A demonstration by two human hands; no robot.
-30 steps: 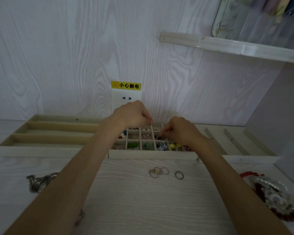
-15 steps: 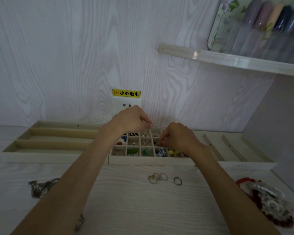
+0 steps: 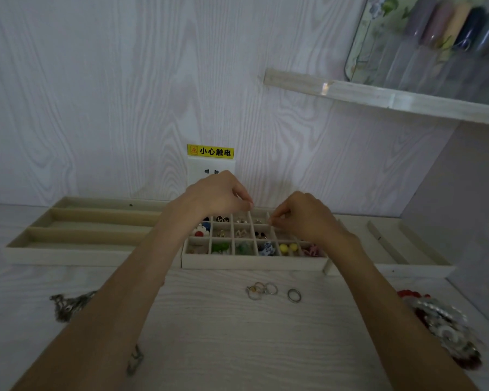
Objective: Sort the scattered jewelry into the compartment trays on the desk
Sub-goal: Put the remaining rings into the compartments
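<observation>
Near edge of desk: loose rings in a cluster, one single ring beside it, placed as before. Chain heap left, red-and-silver piece right. Behind them, the grid tray. Over its back row, left hand and right hand, both with fingertips pinched, have risen slightly; possibly holding something tiny, cannot tell. Long-slot tray far left.

gridded tray holding colourful beads, silver rings loose on desk, possibly four clustered
</observation>
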